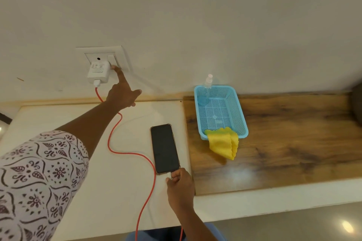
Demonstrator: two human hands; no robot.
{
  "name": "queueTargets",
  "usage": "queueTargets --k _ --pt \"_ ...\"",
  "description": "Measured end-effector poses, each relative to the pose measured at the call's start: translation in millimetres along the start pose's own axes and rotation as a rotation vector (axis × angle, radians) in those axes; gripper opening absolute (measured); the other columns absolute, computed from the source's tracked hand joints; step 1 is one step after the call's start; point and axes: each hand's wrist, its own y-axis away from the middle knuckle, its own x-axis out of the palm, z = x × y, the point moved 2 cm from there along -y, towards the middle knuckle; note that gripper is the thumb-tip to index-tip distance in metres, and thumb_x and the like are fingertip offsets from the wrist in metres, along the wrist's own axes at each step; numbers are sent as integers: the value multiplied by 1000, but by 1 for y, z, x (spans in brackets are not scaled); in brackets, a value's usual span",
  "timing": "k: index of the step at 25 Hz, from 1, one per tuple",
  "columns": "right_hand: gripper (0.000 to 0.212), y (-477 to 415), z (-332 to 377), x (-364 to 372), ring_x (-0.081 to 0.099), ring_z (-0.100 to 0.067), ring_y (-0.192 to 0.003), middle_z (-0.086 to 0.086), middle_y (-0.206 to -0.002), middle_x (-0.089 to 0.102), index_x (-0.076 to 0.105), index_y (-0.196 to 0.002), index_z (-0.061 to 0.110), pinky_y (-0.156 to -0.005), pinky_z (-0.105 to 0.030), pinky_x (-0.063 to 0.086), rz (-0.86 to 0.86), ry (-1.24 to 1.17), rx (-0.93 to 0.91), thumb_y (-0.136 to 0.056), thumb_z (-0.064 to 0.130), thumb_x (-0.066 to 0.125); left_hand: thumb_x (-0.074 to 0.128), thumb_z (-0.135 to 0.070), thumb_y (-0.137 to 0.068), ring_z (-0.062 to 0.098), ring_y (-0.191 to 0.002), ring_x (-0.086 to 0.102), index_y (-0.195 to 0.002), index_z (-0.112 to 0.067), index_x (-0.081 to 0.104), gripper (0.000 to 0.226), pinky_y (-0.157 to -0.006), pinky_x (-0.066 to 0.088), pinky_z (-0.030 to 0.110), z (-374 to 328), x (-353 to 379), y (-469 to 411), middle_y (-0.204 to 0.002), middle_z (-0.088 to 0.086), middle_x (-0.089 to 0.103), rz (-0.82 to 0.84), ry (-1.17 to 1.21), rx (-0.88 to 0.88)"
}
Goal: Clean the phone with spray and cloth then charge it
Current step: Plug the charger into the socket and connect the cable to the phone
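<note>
The phone (165, 148) lay flat on the white surface (58, 119), with its dark screen facing up. The right hand (179, 185) was at the phone's near end, and its grip was closed on the small plug of the red cable (125, 137) right where it met the phone. The red cable ran in a big loop across the surface and up the wall to the white charger (98, 72), which sat in the wall socket (103, 57). The left hand (122, 94) reached up to that socket. One finger was stretched out and touched the switch (110, 59) just beside the charger; the thumb stuck out to the side, so that grip was open and held nothing. A patterned sleeve (37, 182) covered the upper left arm. To the right, on a wooden board (284, 143), stood a blue basket (221, 111). The spray bottle (205, 92) stood upright in its far corner. The yellow cloth (224, 143) hung over the basket's near edge and onto the board.
</note>
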Motion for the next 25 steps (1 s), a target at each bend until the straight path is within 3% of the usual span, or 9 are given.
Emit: queueTargets --k 6,9,13,15,17,19,20,23,25 --pt "24 0 0 -1 49 -3 -61 12 -70 49 45 -72 25 -53 -4 35 31 -27 -5 -86 18 63 57 -10 -91 29 -64 66 -145 -23 -26 100 -62 57 35 -14 1 3 -92 16 69 26 267 -70" --pt "24 1 4 -5 48 -3 -61 10 -70 49 44 -72 24 -52 -5 35 45 -12 -8 -86 16 62 60 -13 -90 27 -64 66 -150 -22 -10 93 -61 58 35 -17 -2 23 -91 17 70 32 295 -52" --pt "20 3 7 -9 47 -2 -63 8 -74 51 46 -76 21 -53 -5 34 62 -23 3 -87 16 62 59 -31 -90 28 -104 64 -141 -14 39 58 -93 48 37 19 39 97 -110 7 70 -10 -92 158" --pt "18 4 8 -10 47 -2 -64 5 -77 53 48 -77 19 -53 -6 34 82 -35 3 -87 14 62 54 -42 -91 27 -122 53 -141 -14 40 58 -104 38 38 50 74 147 -132 8 58 -29 -199 218" --pt "17 4 9 -12 49 -5 -68 3 -80 55 48 -78 18 -54 -6 34 89 -48 0 -87 12 61 20 -70 -87 26 -142 27 -149 -20 18 80 -115 17 42 78 108 187 -156 6 26 98 -343 127" --pt "16 5 10 -12 51 -9 -72 1 -82 56 49 -79 17 -54 -6 34 83 -61 7 -87 10 60 -29 -79 -60 27 -147 1 -147 -28 -11 102 -115 1 49 100 133 211 -158 2 -7 178 -547 59" --pt "15 5 10 -12 52 -9 -72 1 -83 57 49 -79 17 -54 -6 34 79 -63 11 -87 10 60 -35 -78 -56 32 -146 2 -146 -27 -11 107 -114 4 55 104 137 218 -158 5 -6 186 -569 31" --pt "8 5 10 -11 56 -11 -81 -4 -94 62 52 -87 16 -62 -10 44 83 3 -9 -89 14 60 -6 -70 -84 49 -118 51 -138 -14 39 89 -88 38 70 105 139 234 -136 21 52 202 -514 47" --pt "19 5 12 -10 59 -14 -97 -5 -111 61 53 -106 13 -81 -19 49 107 172 -84 -91 24 56 2 -67 -89 48 -109 59 -129 -16 39 74 -80 41 71 104 138 236 -125 20 62 243 -493 35"
